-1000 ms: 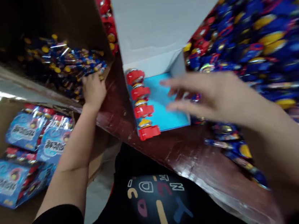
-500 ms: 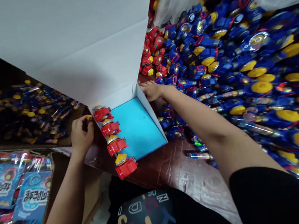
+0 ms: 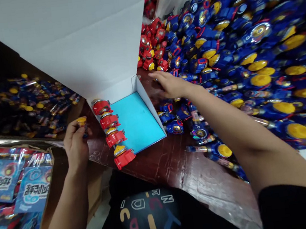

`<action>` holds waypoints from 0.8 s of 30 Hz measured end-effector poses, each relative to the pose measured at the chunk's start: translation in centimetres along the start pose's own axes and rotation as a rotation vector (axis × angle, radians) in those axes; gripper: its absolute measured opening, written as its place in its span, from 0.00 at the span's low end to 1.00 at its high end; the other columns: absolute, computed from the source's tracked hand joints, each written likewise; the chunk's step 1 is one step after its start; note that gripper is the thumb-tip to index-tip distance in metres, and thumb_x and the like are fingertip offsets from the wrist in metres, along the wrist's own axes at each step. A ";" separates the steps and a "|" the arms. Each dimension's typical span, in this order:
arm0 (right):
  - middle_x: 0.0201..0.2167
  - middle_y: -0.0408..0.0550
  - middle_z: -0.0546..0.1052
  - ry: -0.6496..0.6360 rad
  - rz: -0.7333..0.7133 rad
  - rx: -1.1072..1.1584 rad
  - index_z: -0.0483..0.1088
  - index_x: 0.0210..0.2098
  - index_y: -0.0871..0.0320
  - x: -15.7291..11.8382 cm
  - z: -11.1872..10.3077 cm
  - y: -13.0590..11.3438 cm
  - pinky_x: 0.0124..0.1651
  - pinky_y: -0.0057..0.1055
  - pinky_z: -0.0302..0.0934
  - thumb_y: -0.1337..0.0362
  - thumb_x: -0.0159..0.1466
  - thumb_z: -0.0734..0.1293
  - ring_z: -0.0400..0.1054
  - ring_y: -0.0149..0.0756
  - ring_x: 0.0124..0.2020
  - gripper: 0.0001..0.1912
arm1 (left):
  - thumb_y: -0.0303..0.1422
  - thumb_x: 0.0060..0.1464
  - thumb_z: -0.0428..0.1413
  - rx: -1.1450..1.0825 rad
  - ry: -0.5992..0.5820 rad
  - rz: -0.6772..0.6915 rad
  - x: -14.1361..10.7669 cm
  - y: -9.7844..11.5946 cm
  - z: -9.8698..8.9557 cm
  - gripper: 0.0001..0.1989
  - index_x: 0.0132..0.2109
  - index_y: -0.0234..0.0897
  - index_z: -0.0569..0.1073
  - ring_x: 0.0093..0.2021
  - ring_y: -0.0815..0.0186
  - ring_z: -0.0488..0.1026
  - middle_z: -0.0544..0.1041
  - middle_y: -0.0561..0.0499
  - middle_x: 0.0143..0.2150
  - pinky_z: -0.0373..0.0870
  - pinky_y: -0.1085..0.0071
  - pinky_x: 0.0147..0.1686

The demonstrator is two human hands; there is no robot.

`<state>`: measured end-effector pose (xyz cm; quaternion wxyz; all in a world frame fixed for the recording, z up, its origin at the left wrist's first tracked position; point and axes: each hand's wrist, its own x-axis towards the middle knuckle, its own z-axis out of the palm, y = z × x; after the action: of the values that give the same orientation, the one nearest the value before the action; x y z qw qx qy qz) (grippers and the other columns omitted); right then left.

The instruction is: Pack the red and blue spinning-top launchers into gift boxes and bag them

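Observation:
My left hand (image 3: 75,142) is closed on a small piece with a yellow top (image 3: 81,120), just left of the box. My right hand (image 3: 171,84) hovers right of the box with its fingers apart and nothing visible in it. Between them stands an open white box (image 3: 149,105) with a light blue bottom (image 3: 137,124). Several red toys with yellow and silver parts (image 3: 115,137) line its left side.
Many blue toys with yellow discs (image 3: 260,79) are heaped at the right, with red toys (image 3: 157,36) beyond the box. Small yellow-topped pieces (image 3: 40,102) lie in a dark container at left. A carton (image 3: 49,160) at lower left holds blue printed packs (image 3: 32,188).
My right hand has moved off the box's right wall, to the right. My left hand has shifted slightly left, and the yellow-topped piece now shows more clearly in its fingers.

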<state>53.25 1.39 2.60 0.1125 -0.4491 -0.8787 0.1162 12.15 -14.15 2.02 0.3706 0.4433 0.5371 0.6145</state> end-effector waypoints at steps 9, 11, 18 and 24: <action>0.78 0.62 0.57 -0.114 0.139 -0.033 0.66 0.69 0.60 11.6 3.2 -2.6 0.67 0.58 0.65 0.60 0.64 0.71 0.62 0.62 0.68 0.35 | 0.41 0.59 0.61 0.162 -0.039 -0.082 -3.3 -0.6 -0.6 0.15 0.50 0.39 0.77 0.33 0.65 0.70 0.80 0.47 0.42 0.67 0.70 0.33; 0.75 0.63 0.62 -0.078 0.140 -0.038 0.71 0.63 0.62 10.9 3.3 -2.3 0.64 0.52 0.67 0.59 0.65 0.71 0.66 0.57 0.64 0.28 | 0.42 0.60 0.61 0.200 -0.013 -0.095 -3.3 -0.6 -1.7 0.15 0.50 0.40 0.77 0.34 0.64 0.71 0.80 0.47 0.42 0.67 0.70 0.33; 0.51 0.60 0.78 0.276 0.219 0.128 0.67 0.52 0.59 0.3 -0.7 -1.1 0.56 0.46 0.70 0.46 0.67 0.70 0.74 0.51 0.50 0.25 | 0.36 0.60 0.64 -0.064 0.013 -0.039 -2.9 1.8 -3.3 0.14 0.52 0.41 0.81 0.35 0.67 0.70 0.78 0.49 0.40 0.68 0.73 0.36; 0.63 0.54 0.74 0.444 -0.009 0.625 0.61 0.59 0.47 -5.7 -2.0 -9.4 0.55 0.47 0.73 0.41 0.71 0.65 0.74 0.46 0.59 0.25 | 0.37 0.66 0.63 0.183 -0.410 0.157 -4.0 6.1 2.1 0.14 0.56 0.42 0.82 0.39 0.65 0.76 0.82 0.47 0.46 0.73 0.70 0.40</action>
<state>49.95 -8.42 6.81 0.4319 -0.4033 -0.7573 0.2779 15.56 -18.11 7.53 0.3812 0.6309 0.4681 0.4874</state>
